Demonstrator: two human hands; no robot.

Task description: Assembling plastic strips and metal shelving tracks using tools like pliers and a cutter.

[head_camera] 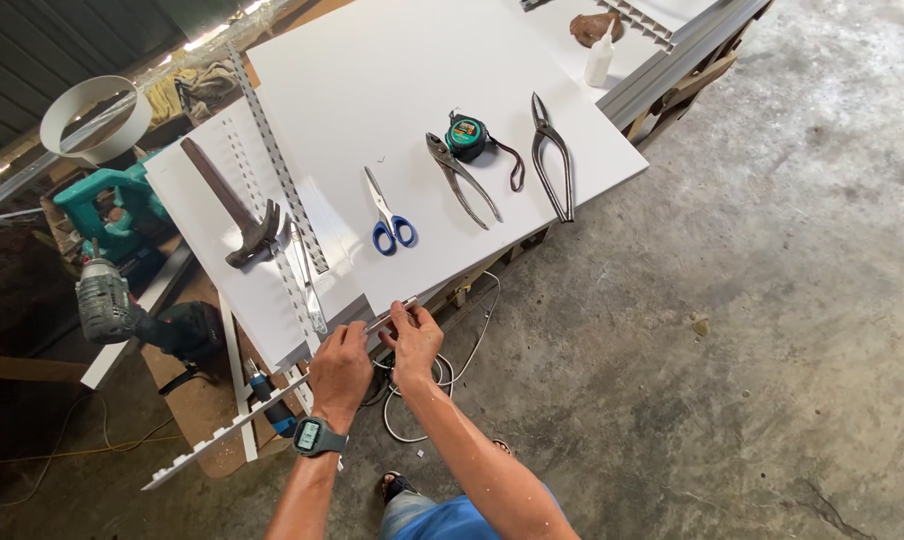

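Note:
My left hand, with a digital watch on its wrist, and my right hand meet at the near edge of a white board. Together they pinch a small thin metal piece at that edge. Blue-handled scissors lie on the board just beyond my hands. Farther off lie pliers, a green tape measure and long metal snips. A claw hammer rests on a second white panel to the left, beside perforated metal strips.
A teal power tool and a cordless drill sit at the left. A white ring lies at the far left, a white glue bottle at the board's far end. White cable coils under the board; bare concrete floor spreads to the right.

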